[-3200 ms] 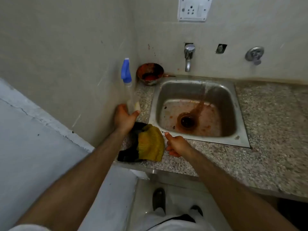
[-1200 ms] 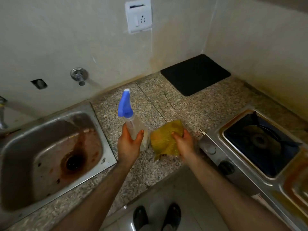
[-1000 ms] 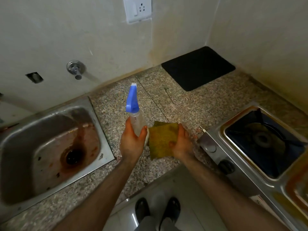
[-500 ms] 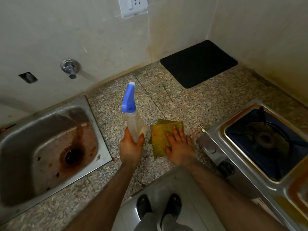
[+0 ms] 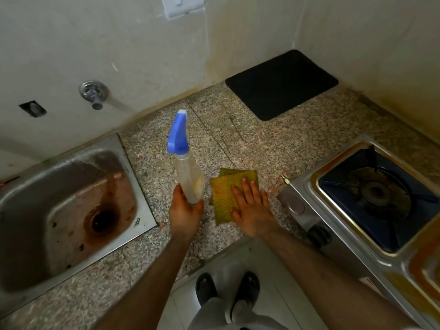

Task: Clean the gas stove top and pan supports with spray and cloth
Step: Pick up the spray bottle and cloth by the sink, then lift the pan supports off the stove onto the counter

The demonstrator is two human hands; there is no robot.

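1. Your left hand (image 5: 184, 211) gripped the spray bottle (image 5: 187, 172) round its lower body, thumb on one side and fingers curled behind. The bottle stood nearly upright, its blue trigger head (image 5: 178, 134) at the top, tipped slightly to your left.
2. Your right hand (image 5: 251, 206) lay flat on the yellow cloth (image 5: 225, 194), fingers straight and a little spread, pressing it onto the speckled counter (image 5: 273, 144). Nothing was pinched; the cloth was under the palm and fingers, not in a grasp.
3. The cloth sat on the counter just beside the bottle, between the sink (image 5: 71, 206) on your left and the gas stove (image 5: 357, 210) on your right.
4. The relation that mattered: the stove lay to the right of both hands, its near corner close to your right hand, its long axis running away toward the lower right. Your right hand was the nearer one; the bottle hand was farther off, with the cloth hand between it and the stove.
5. The pan support (image 5: 378, 194) sat over the burner, inside the dark well, untouched. By my judgement, cleaning had not yet begun.
6. The bottle carried a pale patch that might be a label, but no writing was legible. A small mark on the sink rim was too small to read.
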